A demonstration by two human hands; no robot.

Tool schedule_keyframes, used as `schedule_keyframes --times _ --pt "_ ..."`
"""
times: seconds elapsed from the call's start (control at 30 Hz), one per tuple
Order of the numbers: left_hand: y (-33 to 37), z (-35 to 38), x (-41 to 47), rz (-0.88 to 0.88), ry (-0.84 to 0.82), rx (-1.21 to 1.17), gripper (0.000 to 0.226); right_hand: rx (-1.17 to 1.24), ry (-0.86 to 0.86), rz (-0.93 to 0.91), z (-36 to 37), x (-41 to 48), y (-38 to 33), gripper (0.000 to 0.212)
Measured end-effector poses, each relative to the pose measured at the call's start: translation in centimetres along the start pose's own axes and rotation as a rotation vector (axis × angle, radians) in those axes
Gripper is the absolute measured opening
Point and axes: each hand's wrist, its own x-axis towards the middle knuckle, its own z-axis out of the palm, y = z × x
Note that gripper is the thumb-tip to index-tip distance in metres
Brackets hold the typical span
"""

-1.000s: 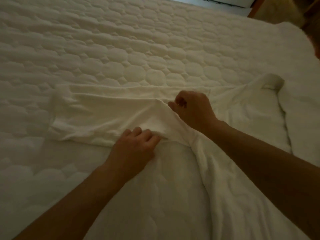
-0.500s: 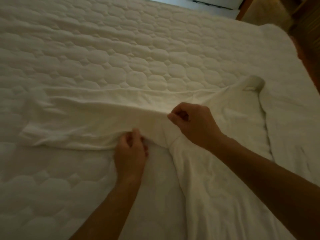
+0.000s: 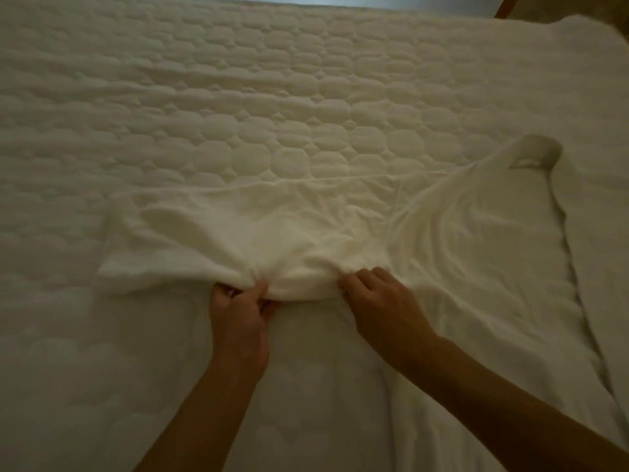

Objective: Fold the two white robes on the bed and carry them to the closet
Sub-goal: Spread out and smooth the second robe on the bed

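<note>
I have both hands pinched on the robe's point(image 3: 306, 229) near edge: left hand point(image 3: 238, 311), right hand point(image 3: 381, 301). The sleeve's point(image 3: 190, 240) long axis runs leftward across the bed point(image 3: 238, 97), nearer my left.

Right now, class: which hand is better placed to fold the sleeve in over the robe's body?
Left, probably. The left hand pinches the sleeve on its outer side; the right hand grips nearer the robe's body, suited to anchoring.

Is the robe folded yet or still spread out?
Mostly spread. The robe lies open across the bed, while the left hand and right hand pinch its bunched sleeve.
</note>
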Motion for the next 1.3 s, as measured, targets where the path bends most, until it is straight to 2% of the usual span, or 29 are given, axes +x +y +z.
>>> schedule_keyframes --times 0.1,0.23,0.4,0.53,0.67,0.73,0.87,0.93,1.0,1.03,1.1,1.13,1.17,1.2,1.27,1.3 --pt "-0.5 -1.7 0.3 -0.147 0.041 -0.102 0.049 -0.006 -0.008 -0.086 0.4 -1.3 0.1 0.023" --pt "0.3 -2.0 0.5 -0.291 0.052 -0.141 0.023 -0.094 -0.050 -0.095 0.9 -1.0 0.1 0.019" --pt "2.9 -3.9 4.2 -0.202 0.148 -0.172 0.046 -0.005 -0.097 -0.225 -0.1 -2.2 -0.8 0.021" --pt "6.1 -4.7 6.4 -0.191 0.182 -0.160 0.029 -0.057 -0.201 -0.269 -0.2 -3.7 0.6 0.030" --pt "9.5 -7.3 9.4 -0.029 0.225 -0.175 0.030 -0.037 -0.149 -0.297 0.7 -2.9 -0.2 0.016" --pt "10.2 -9.6 10.6 -0.035 0.282 -0.127 0.034 -0.031 -0.095 -0.274 1.1 -2.9 -0.5 0.008" --pt "10.3 -12.7 12.3 -0.056 0.345 -0.116 0.045 -0.012 -0.028 -0.293 1.9 -3.1 -0.4 0.024" --pt "10.3 -12.7 12.4 -0.040 0.317 -0.125 0.041 -0.019 -0.017 -0.323 1.8 -3.7 0.0 0.020" --pt "9.9 -12.4 11.4 0.002 0.354 -0.011 0.036 -0.044 -0.026 -0.312 1.5 -4.3 0.5 0.011" --pt "9.6 -12.3 11.3 0.050 0.443 0.109 0.039 -0.056 -0.044 -0.280 1.6 -4.4 0.4 0.016" --pt "9.7 -11.4 10.4 0.253 0.708 0.606 0.051 -0.031 -0.084 -0.237 1.7 -4.5 -0.1 0.011" --pt "9.6 -10.2 9.5 0.378 0.769 0.861 0.060 0.009 -0.093 -0.216 1.4 -4.3 -0.5 0.008" --pt "9.1 -8.7 8.4 0.537 0.738 1.064 0.068 0.069 -0.096 -0.173 0.8 -4.1 -0.9 0.013" --pt "8.3 -6.9 6.9 0.712 0.589 1.195 0.071 0.139 -0.081 -0.123 0.2 -3.9 -1.3 0.018" --pt "4.6 -3.2 4.1 0.989 0.099 1.416 0.071 0.217 -0.003 0.020 -1.4 -4.1 -2.0 0.034" --pt "2.2 -2.3 3.1 1.023 -0.120 1.569 0.074 0.205 0.028 0.123 -2.2 -4.7 -2.0 0.044"
